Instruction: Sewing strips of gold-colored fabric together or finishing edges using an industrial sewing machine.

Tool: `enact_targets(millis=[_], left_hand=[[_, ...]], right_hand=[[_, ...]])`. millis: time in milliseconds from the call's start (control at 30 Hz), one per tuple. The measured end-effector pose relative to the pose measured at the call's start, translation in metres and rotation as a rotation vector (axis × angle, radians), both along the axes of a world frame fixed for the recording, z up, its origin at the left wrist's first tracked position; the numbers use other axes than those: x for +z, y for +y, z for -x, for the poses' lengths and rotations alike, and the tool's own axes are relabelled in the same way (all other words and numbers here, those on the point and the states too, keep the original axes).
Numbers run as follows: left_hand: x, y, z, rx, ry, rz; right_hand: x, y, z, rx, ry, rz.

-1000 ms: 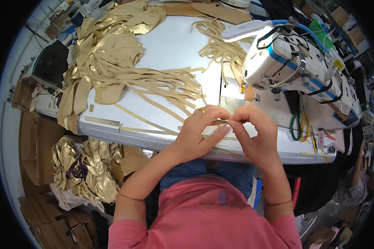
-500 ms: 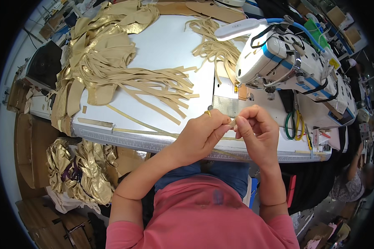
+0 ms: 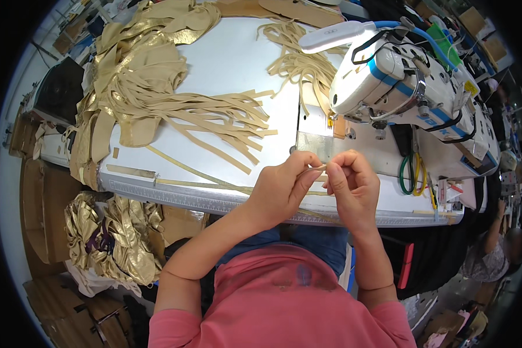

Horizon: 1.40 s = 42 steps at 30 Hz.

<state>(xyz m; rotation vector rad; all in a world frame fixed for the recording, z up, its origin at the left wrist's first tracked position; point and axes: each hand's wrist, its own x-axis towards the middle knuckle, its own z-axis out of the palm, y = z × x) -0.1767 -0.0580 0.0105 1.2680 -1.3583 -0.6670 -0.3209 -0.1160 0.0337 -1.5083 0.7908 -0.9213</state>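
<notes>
My left hand and my right hand meet above the near edge of the table, in front of the sewing machine. Between their fingertips they pinch a thin beige strip, one hand at each end of the short visible piece; the rest of it is hidden by the fingers. A fan of long beige strips, joined to gold-faced pieces, spreads left of my hands. Beyond them, a smaller bundle of strips lies beside the machine head.
Scissors with green handles and a yellow-handled tool lie right of my hands. A narrow strip crosses the table near its ruler-marked edge. Gold material is heaped below on the left. Another person is at far right.
My left hand has turned slightly and its fingers have shifted along the strip. My right hand has moved a little to the left, and the fingertips of both are closer together.
</notes>
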Motion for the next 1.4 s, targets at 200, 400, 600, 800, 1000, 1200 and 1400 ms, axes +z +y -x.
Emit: enact_targets(millis=[200,400,600,800,1000,1200,1400], left_hand=[[0.001,-0.012,-0.016,-0.061,-0.111,0.109],[0.064,-0.029,-0.091,-0.352,-0.307,-0.225],[0.061,-0.094,-0.099,-0.590,-0.324,-0.495],[0.016,-0.146,-0.033,-0.652,-0.515,-0.737],[0.020,-0.162,-0.021,-0.605,-0.727,-0.939],[0.016,-0.156,-0.034,-0.594,-0.765,-0.858],[-0.005,-0.125,-0.050,-0.237,-0.959,0.207]], right_hand=[[-0.013,-0.004,0.001,0.000,-0.003,-0.029],[-0.017,-0.018,0.019,0.039,0.292,0.267],[-0.032,-0.026,0.033,0.112,0.437,0.396],[-0.050,-0.051,0.042,-0.018,0.592,0.868],[-0.060,-0.070,0.042,0.015,0.666,1.029],[-0.058,-0.072,0.039,0.042,0.727,1.053],[-0.061,-0.073,0.041,0.047,0.743,1.013]])
